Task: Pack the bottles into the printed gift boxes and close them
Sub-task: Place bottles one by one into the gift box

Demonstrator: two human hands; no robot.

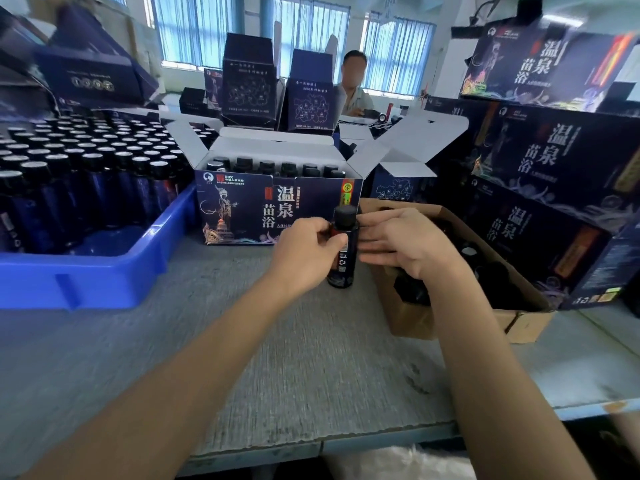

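A dark bottle (343, 251) with a black cap stands upright just above the grey table, in front of the open printed gift box (242, 209). My left hand (304, 251) grips the bottle's left side with curled fingers and thumb. To the bottle's right, my right hand (405, 240) has its fingers stretched out straight, tips touching or nearly touching the bottle. The gift box has its white flaps up and holds a row of black-capped bottles (277, 168).
A blue tray (104, 271) crowded with bottles sits at left. A brown cardboard box (450, 320) with dark items lies under my right hand. Closed printed boxes (547, 161) are stacked at right, more open ones behind. A person sits at the far side.
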